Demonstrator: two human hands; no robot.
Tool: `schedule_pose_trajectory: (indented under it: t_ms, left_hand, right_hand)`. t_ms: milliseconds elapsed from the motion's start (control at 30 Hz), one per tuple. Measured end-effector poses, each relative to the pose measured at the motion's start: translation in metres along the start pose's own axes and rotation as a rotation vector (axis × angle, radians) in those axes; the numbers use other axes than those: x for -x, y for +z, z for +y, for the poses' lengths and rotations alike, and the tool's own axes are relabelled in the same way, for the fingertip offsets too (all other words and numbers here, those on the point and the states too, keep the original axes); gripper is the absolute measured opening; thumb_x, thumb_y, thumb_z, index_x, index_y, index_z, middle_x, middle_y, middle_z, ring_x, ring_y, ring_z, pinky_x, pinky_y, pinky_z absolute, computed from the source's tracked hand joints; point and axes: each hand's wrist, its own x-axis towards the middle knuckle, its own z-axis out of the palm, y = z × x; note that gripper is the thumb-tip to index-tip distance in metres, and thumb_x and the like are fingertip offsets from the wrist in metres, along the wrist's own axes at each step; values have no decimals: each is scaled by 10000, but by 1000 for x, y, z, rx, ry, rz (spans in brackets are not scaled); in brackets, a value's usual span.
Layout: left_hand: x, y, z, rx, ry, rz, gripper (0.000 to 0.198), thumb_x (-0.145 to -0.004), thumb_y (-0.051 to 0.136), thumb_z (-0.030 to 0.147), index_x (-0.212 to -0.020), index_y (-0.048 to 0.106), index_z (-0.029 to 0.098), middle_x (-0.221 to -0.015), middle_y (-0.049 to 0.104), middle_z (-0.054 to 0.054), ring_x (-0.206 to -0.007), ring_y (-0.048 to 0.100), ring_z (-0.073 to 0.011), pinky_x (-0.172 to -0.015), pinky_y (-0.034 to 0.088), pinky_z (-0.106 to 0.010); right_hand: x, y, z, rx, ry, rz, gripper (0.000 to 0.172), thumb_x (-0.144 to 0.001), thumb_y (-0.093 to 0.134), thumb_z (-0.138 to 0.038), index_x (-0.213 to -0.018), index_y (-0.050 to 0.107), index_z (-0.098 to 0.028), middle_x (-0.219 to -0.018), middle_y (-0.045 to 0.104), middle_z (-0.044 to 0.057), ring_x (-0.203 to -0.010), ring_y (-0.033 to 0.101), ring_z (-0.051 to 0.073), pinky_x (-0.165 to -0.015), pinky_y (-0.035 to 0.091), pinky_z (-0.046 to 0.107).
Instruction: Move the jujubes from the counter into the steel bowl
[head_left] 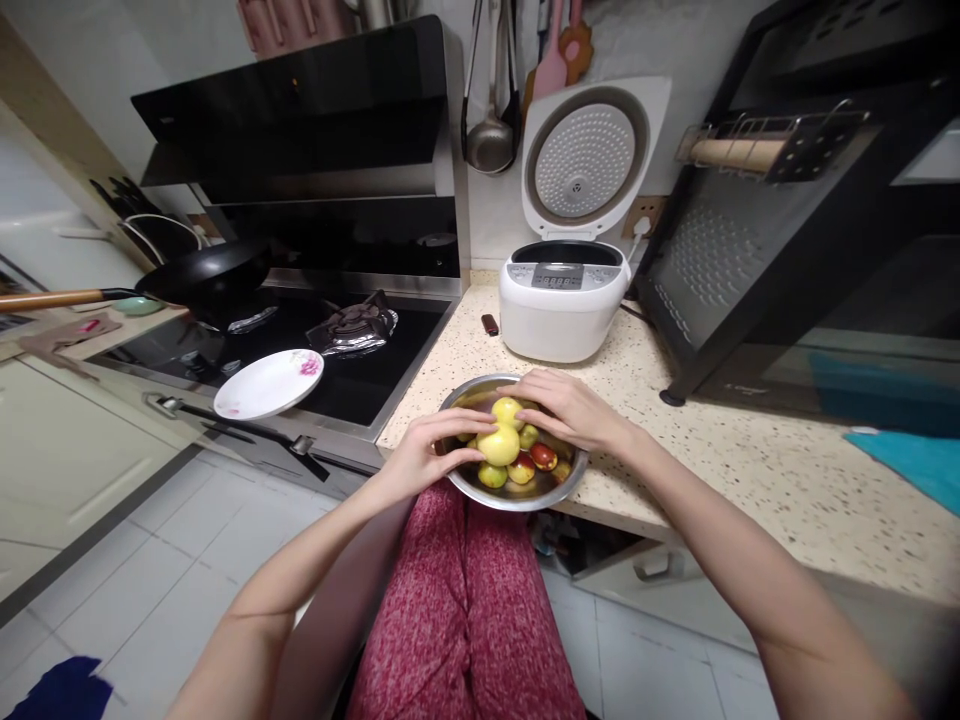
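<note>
A steel bowl (517,492) of several small yellow, green and red fruits stands at the near edge of the speckled counter (750,460). My left hand (435,450) curls round the left side of a yellow fruit (500,443) on top of the pile. My right hand (571,408) lies over the far right of the bowl with fingers stretched flat, its fingertips touching a smaller yellow fruit (508,409) behind. Part of the pile is hidden under both hands.
An open white rice cooker (562,300) stands behind the bowl. A gas hob (352,330) on the left carries a white plate (268,384) and a black pan (202,272). A black rack (787,230) fills the right, and a teal cloth (915,462) lies near it.
</note>
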Motion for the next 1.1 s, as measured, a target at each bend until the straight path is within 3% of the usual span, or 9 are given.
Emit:
schedule_pose_trajectory:
  t_ms: [233,433,533,633,767,933,1033,1100]
  left_hand:
    - [3,5,-6,-13,24,133,302,-920,754,260,-1219,743,221,-1231,761,-106,-1164,718,-236,-1057,577,-418]
    - [4,9,-48,22,-77,395,266,-1033,569,337,-1213,731,225,-1290,715,-106,-1270,643,-251,-1159,484,-470]
    - [5,9,-69,145,-203,527,312,-1043,531,410,-1177,730,211,-1255,713,-109,-1240,655,-256,-1134,510,-476]
    - [8,8,-74,215,-171,601,356,-1054,482,444,-1214,703,215,-1300,676,-111,-1278,632,-260,-1121,522,-481]
    - [16,6,-62,-61,201,490,408,-1062,417,450,-1256,690,217,-1311,683,-124,-1289,628,-277,-1123,511,-516]
    - [20,9,-43,-401,722,248,436,-1061,385,374,-1310,672,162,-1204,759,-129,-1251,678,-246,-1057,578,-427]
    - [22,14,-32,-486,869,105,394,-1056,429,389,-1253,710,195,-1159,794,-85,-1182,727,-210,-1087,576,-379]
    - [23,17,-24,-490,879,-4,319,-1035,519,403,-1238,720,261,-1185,793,-34,-1121,757,-184,-1091,582,-343]
  right_hand:
    - [-1,0,0,21,-6,23,446,-1099,384,-451,-1312,653,-165,-1110,726,119,-1020,637,253,-914,495,412]
    - [0,1,2,68,16,93,449,-1094,385,-464,-1260,677,-166,-1097,739,120,-1006,653,260,-883,510,412]
    - [0,2,7,88,92,195,421,-1092,395,-443,-1204,699,-173,-1067,751,119,-978,671,262,-869,517,414]
    - [1,3,12,90,172,296,375,-1082,429,-404,-1130,720,-173,-1033,762,118,-950,686,265,-856,518,408]
    - [2,5,18,104,242,333,363,-1076,441,-383,-1043,733,-170,-989,759,120,-913,687,263,-824,508,386]
    - [3,4,19,121,257,281,381,-1082,426,-396,-1045,735,-177,-983,757,115,-903,675,255,-820,496,373]
    - [2,2,19,109,232,259,382,-1084,420,-383,-1054,737,-172,-992,757,116,-915,678,254,-832,502,375]
    - [2,1,19,90,205,232,373,-1080,430,-372,-1052,740,-167,-996,758,119,-921,682,255,-842,510,379]
